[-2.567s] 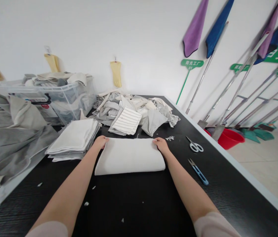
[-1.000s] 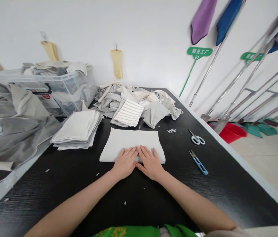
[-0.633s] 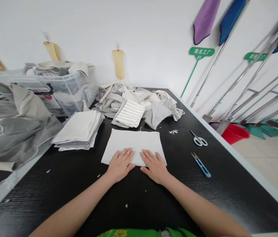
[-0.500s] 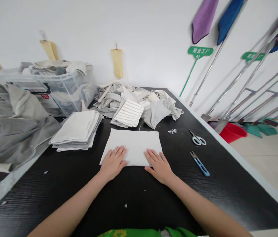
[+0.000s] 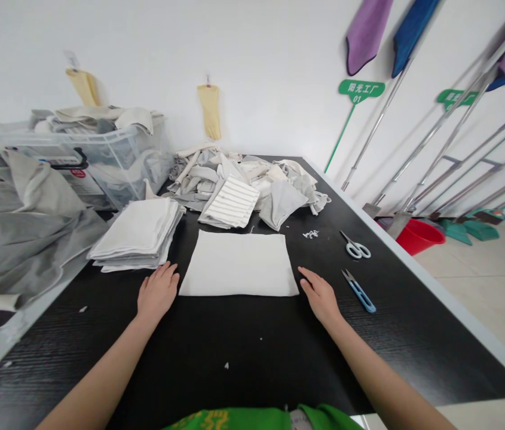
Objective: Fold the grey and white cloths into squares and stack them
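A white cloth (image 5: 239, 264) lies flat on the black table (image 5: 216, 334) in front of me. Just off its left edge, my left hand (image 5: 158, 291) rests with fingers stretched out and holds nothing. My right hand (image 5: 319, 294) is beside the cloth's right edge, also empty, its thumb and fingers apart. Left of the cloth stands a stack of folded white and grey cloths (image 5: 138, 233), close to my left fingertips. To the right of my right hand lie blue thread snips (image 5: 360, 292) and a pair of scissors with pale handles (image 5: 356, 248).
Behind the cloth sits a heap of crumpled grey and white cloths (image 5: 279, 197), with a folded striped cloth (image 5: 232, 200) in front. A clear plastic box (image 5: 113, 155) and draped grey fabric (image 5: 32, 239) fill the left. Thread scraps (image 5: 311, 234) lie near the heap.
Both hands have come off the white cloth and moved outward, the left one leftward and the right one rightward. The cloth stays flat in its place.
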Available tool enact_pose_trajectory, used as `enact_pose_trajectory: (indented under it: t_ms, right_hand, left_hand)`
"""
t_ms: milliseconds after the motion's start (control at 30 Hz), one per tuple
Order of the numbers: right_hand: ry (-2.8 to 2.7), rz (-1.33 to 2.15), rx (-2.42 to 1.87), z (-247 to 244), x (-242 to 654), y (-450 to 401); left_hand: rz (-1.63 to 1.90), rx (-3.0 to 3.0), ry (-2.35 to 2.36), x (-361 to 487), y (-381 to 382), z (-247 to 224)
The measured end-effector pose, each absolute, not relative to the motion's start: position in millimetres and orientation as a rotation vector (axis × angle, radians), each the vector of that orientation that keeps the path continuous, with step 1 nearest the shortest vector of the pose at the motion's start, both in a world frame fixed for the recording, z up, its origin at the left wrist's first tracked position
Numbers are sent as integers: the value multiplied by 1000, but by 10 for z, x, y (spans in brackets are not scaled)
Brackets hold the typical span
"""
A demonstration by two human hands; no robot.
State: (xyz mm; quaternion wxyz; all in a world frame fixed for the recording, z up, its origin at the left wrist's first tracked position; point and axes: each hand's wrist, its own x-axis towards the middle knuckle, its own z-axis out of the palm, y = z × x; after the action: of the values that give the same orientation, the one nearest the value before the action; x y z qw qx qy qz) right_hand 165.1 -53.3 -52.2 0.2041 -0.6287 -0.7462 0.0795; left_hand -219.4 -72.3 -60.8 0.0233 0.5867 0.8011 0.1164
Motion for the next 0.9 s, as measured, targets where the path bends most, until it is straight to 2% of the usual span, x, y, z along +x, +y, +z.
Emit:
enact_pose_trajectory:
  t_ms: [67,200,300,400,533,633,767,900]
  right_hand:
    - [-2081,185,-1633,-423,1556,-540]
    - [-2478,100,-1316,-247,1123,-617]
    - [-2681,76,-1182,-252,762,-619]
    - [-2713,31,-1257,-322,539,-511]
    - [-2598,26,-1465,-316,472,-260]
    - [-2364,117,-1639,-194,517,-62]
    - [-2044,207,-1675,10,627,111]
    - [-1891,216,-1549,141,742,136]
  left_hand:
    - [584,1753,2447,-2220,-722,-533]
    - [1082,1784,2337,-2100,-833,-305]
    - [1178,1930,2096,-1862,-1052,-166]
    - [1035,2249,1666,-1523,-1353,-88]
    - [539,2614,997,-1035,-1667,-46]
    - [329,2706,706,-755,-1724,-99]
    - [227,2737,617,-598,-1659,-241]
    - [175,2675,811,-705,-1578,-303]
